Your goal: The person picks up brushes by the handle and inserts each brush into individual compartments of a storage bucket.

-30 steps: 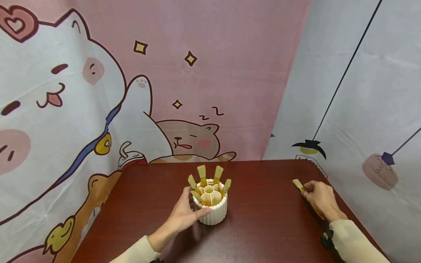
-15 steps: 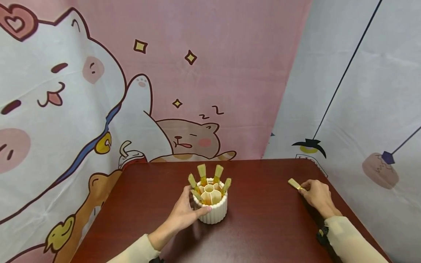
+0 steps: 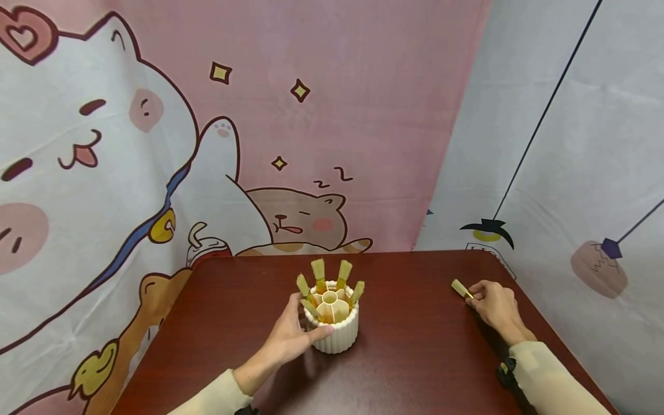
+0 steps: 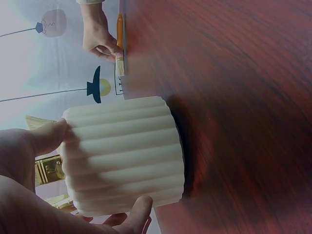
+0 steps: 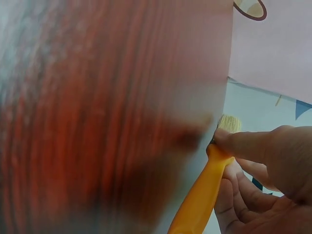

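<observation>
A ribbed cream holder [image 3: 337,340] with divided compartments stands mid-table. Several paintbrushes [image 3: 344,273] lean in it, pale bristles up. My left hand [image 3: 290,334] grips its left side, thumb on the front and fingers behind, as the left wrist view also shows. Over at the table's right side, my right hand [image 3: 495,305] pinches another paintbrush [image 3: 460,288] near its metal band. In the right wrist view that brush's orange handle [image 5: 200,195] slants down from the thumb, and its bristles [image 5: 230,123] point away from the palm.
The dark red wooden table [image 3: 404,346] has a glossy top. A cartoon-printed cloth [image 3: 363,115] hangs right behind its far edge and along both sides. Pale sleeves [image 3: 555,374] cover both forearms.
My right hand has shifted slightly left with the paintbrush, whose bristle end has moved left too. The left hand and the holder stay where they were.
</observation>
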{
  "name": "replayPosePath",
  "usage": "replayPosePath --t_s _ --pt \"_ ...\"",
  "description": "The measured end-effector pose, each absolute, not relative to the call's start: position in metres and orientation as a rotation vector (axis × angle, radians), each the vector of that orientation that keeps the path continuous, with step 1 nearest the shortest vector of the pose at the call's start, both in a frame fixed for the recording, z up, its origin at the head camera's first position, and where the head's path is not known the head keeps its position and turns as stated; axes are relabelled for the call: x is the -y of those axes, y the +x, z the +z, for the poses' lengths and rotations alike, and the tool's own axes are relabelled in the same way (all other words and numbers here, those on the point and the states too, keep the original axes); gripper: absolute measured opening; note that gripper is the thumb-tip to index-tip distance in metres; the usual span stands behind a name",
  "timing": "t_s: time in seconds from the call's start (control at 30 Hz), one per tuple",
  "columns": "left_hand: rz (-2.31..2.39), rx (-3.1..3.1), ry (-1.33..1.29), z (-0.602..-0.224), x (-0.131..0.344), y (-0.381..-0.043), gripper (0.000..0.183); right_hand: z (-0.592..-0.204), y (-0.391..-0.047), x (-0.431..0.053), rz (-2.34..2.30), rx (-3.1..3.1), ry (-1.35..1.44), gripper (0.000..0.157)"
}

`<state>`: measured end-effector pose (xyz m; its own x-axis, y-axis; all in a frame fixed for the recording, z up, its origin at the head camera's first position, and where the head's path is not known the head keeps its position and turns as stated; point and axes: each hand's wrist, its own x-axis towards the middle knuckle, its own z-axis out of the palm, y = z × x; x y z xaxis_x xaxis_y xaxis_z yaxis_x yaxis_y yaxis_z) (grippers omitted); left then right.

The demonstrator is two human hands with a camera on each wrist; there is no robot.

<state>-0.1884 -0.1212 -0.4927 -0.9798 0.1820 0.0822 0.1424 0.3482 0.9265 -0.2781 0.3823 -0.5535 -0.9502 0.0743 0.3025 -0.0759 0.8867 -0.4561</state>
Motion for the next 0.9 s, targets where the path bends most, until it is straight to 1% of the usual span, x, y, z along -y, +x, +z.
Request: replayPosePath --t_s 0.4,0.9 --pt "1.758 -2.532 0.315 -0.493 0.123 -0.19 0.088 -0.544 -0.276 -0.373 0.63 2.681 0.073 0.019" --pt "1.717 -2.564 0.306 -0.492 0.123 -0.189 0.086 -0.513 -0.262 -0.335 0.642 2.575 0.202 0.022"
